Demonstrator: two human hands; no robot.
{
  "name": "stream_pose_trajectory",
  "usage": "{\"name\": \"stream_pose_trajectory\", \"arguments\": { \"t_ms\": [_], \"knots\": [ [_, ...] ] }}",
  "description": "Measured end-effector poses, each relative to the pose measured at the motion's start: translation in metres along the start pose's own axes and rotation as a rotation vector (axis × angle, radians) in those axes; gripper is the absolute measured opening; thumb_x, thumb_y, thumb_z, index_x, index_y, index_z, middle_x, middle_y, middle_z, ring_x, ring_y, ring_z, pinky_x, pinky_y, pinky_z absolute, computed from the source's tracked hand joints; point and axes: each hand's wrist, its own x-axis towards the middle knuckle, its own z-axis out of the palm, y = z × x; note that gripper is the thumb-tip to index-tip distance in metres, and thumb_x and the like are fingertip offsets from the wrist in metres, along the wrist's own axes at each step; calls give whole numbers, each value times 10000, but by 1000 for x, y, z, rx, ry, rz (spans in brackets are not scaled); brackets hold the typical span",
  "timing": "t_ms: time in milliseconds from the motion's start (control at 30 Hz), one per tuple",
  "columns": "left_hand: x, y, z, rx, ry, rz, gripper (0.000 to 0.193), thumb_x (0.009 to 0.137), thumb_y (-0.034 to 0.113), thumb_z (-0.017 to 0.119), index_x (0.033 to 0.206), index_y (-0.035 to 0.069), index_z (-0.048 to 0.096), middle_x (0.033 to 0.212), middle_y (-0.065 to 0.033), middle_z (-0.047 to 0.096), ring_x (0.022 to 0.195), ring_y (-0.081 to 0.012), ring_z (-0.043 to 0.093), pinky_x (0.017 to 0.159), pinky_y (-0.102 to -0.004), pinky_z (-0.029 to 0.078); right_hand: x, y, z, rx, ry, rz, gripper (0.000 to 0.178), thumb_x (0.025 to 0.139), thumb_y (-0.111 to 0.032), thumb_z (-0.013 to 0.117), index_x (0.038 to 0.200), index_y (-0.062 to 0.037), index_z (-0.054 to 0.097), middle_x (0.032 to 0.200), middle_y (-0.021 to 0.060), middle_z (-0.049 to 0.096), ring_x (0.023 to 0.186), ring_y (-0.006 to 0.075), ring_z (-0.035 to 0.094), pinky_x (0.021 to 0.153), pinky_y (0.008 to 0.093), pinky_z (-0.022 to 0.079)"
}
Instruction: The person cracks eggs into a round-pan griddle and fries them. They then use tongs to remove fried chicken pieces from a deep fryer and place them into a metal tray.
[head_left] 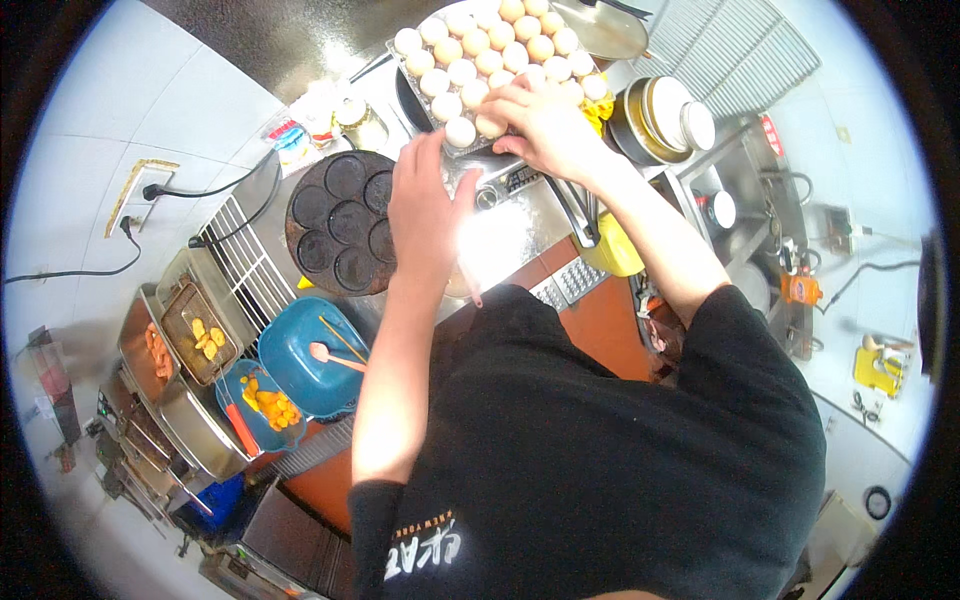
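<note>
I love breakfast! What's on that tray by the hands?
Lots of eggs, some white and some light brown. The right hand partly hides a few, and I can't see what's under the eggs because they cover it.

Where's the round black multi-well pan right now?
Head view, upper left of centre: the round black pan is left of the left hand, above the blue tub and down-left of the eggs.
</note>
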Motion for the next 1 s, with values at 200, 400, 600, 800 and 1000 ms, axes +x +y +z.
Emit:
{"name": "stream_pose_trajectory", "arguments": {
  "t_ms": [200,400,600,800,1000],
  "knots": [
    [44,-5,47,95,-62,-95,498,795,161,868,1219,42,635,1131,-129,623,1053,-347,653,873,-435,542,11,39,13,102,-97,-67,437,786,-139,841,1194,-107,690,1151,33,673,1124,286,600,950,415,503],
    [43,-25,47,-84,1,-134,484,730,137,897,1132,46,643,1093,-143,629,1054,-380,620,912,-461,511,7,41,6,498,126,148,375,857,-107,811,1216,-94,704,1062,49,726,959,217,699,825,371,552],
    [-19,-57,18,-976,210,-430,446,892,10,795,1307,-5,633,1195,-90,701,1130,-195,675,960,-335,556,-23,-46,31,1657,153,285,482,865,123,719,1278,-29,522,1260,99,608,1128,199,686,971,339,581],
    [-108,-160,-40,-1553,493,-877,411,1093,139,572,1452,-54,518,1354,-188,649,1268,-313,653,1147,-445,527,25,-142,136,1515,-213,650,418,981,21,689,1391,24,609,1326,107,673,1200,169,658,1038,314,529],
    [-123,-215,-56,-1516,426,-859,335,1101,158,566,1351,-65,568,1334,-194,668,1251,-322,665,1139,-470,529,68,-167,191,842,279,-94,426,873,57,734,1283,-53,689,1250,139,687,1149,294,698,967,345,565]
  ]
}}
